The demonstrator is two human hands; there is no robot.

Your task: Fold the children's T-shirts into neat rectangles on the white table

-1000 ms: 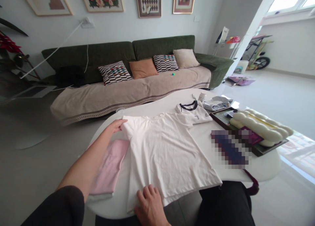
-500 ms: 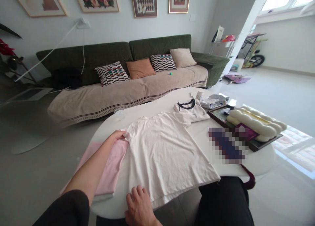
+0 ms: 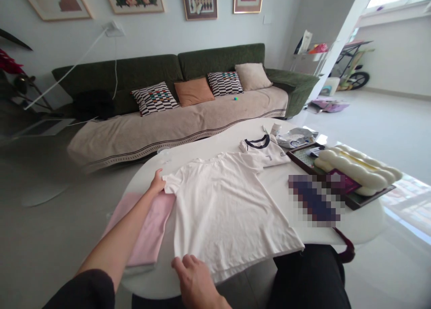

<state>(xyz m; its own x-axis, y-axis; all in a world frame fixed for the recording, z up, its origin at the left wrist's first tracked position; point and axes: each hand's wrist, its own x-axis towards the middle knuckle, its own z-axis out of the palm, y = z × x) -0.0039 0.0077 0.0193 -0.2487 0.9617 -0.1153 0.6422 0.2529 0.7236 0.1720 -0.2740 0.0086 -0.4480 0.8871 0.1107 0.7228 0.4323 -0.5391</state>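
A: Noted plain white cotton T-shirt (image 3: 225, 210) flat at the middle of the round white table (image 3: 208, 145). Grips?
B: Sleeve pinched by left hand (image 3: 156, 182). The right hand (image 3: 193, 275) curled at hem, pinch unclear. Even outward tension seemed advisable.

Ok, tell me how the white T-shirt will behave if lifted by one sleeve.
Probably floppy: the T-shirt lies flat with soft wrinkles, so it would likely drape and sag. Likely light: it looks like thin cloth. Its hem overhangs the table, so it may slide off if pushed.
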